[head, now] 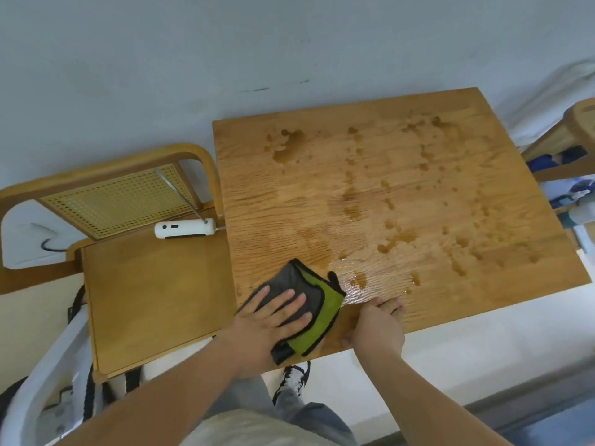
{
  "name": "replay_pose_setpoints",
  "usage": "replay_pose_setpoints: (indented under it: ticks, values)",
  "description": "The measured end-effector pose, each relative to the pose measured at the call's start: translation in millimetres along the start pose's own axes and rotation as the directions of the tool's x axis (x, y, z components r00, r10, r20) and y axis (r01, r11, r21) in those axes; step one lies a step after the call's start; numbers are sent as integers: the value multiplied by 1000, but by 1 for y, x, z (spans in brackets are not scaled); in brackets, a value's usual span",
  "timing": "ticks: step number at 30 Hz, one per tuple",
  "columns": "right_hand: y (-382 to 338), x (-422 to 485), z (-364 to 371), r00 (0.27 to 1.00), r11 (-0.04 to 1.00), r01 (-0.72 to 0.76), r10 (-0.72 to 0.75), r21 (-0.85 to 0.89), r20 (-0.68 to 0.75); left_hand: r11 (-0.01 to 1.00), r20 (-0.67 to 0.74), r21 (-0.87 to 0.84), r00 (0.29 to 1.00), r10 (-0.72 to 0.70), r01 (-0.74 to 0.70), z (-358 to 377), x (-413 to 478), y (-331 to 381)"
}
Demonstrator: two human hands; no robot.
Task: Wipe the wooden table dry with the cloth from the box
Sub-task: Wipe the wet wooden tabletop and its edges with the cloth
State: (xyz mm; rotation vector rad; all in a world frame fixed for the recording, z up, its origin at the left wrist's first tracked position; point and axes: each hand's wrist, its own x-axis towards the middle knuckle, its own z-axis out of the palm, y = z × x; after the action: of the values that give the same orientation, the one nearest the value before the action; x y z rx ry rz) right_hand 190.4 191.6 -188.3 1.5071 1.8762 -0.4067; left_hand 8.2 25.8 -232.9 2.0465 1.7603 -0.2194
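The left hand (273, 320) presses flat, fingers spread and unclenched, on the folded grey-and-green cloth (309, 307) at the near left corner of the wooden table (418, 188), while the right hand (378, 326) rests open beside it on the near edge. Soft, light and limp, the cloth should bunch unless pinned by a broad palm. Water drops (289, 146) dot the surface toward the far edge.

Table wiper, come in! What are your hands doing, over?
Left hand flat on folded grey-and-green cloth. Right hand braced on square wooden table edge. Water spots remain beyond. Nothing in the way.
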Motion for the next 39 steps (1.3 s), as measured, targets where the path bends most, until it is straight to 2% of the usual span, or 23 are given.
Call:
replay_pose_setpoints:
  ticks: [2, 4, 6, 8, 10, 12, 14, 15, 17, 19, 20, 22, 24, 26, 27, 28, 30, 31, 32, 33, 35, 37, 39]
  values:
    - [0, 0, 2, 1000, 1000, 6, -6, -18, -2, 990, 54, -21, 989, -141, 142, -23, 23, -24]
    - [3, -1, 7, 1000, 1000, 5, -6, -31, -18, 907, 13, -173, 921, -389, 385, -35, 49, -21]
    - [5, -2, 10, 999, 999, 22, -24, -48, -44, 831, 32, -259, 865, -501, 491, -40, 65, 0]
    - [7, -2, 11, 999, 999, 21, -22, -34, -42, 876, 71, -233, 906, -417, 421, -37, 63, 28]
    - [6, 0, 12, 999, 1000, 8, -9, -14, -45, 967, 91, -155, 977, -192, 205, -34, 49, 33]
    - [3, 3, 11, 998, 1000, 4, -4, -8, -58, 995, 114, -93, 993, 40, -29, -36, 47, 4]
    - [1, 5, 9, 999, 1000, -1, 1, 17, -35, 990, 104, 5, 985, 140, -141, -48, 61, -34]
    - [1, 5, 7, 1000, 1000, -2, 2, 31, -13, 994, 97, 19, 990, 103, -105, -54, 72, -46]
    - [1, 3, 3, 1000, 999, -10, 9, 45, 22, 989, 52, -95, 993, -109, 114, -65, 92, -46]
    - [2, 0, 4, 1000, 999, -12, 11, 42, 25, 929, 27, -205, 951, -309, 308, -68, 106, -16]
    - [4, -1, 6, 1000, 999, -12, 11, 41, 16, 913, 40, -223, 939, -341, 341, -65, 107, 3]
    - [6, -1, 9, 1000, 999, -5, 6, 48, -23, 952, 72, -173, 967, -243, 252, -56, 97, 29]
    - [9, 0, 12, 998, 998, 10, -5, 65, -66, 998, 98, -69, 995, 15, -8, -51, 83, 22]
    - [11, 2, 14, 997, 996, 27, -20, 88, -78, 979, 113, 40, 974, 196, -202, -55, 84, -10]
    - [12, 3, 15, 997, 995, 32, -25, 97, -74, 978, 112, 58, 975, 192, -199, -60, 90, -24]
    - [13, 3, 15, 997, 994, 37, -30, 102, -69, 992, 93, 37, 989, 116, -120, -65, 98, -34]
    - [15, 2, 15, 997, 993, 47, -40, 107, -64, 987, 39, -88, 991, -128, 132, -77, 112, -25]
    - [17, 0, 15, 997, 992, 48, -40, 115, -67, 965, 34, -148, 976, -215, 218, -80, 116, -9]
    - [20, 0, 16, 996, 991, 48, -39, 122, -74, 952, 51, -185, 969, -241, 246, -78, 117, 10]
    - [22, 0, 17, 996, 990, 55, -44, 131, -84, 959, 66, -189, 977, -202, 211, -74, 115, 28]
    - [27, -1, 19, 991, 984, 90, -73, 156, -115, 994, 87, -112, 996, -5, 15, -63, 105, 45]
    - [30, -2, 20, 985, 975, 119, -92, 187, -147, 987, 95, -37, 983, 159, -156, -61, 104, 29]
    - [31, -3, 21, 981, 973, 129, -97, 190, -168, 989, 81, 3, 986, 148, -149, -68, 116, 5]
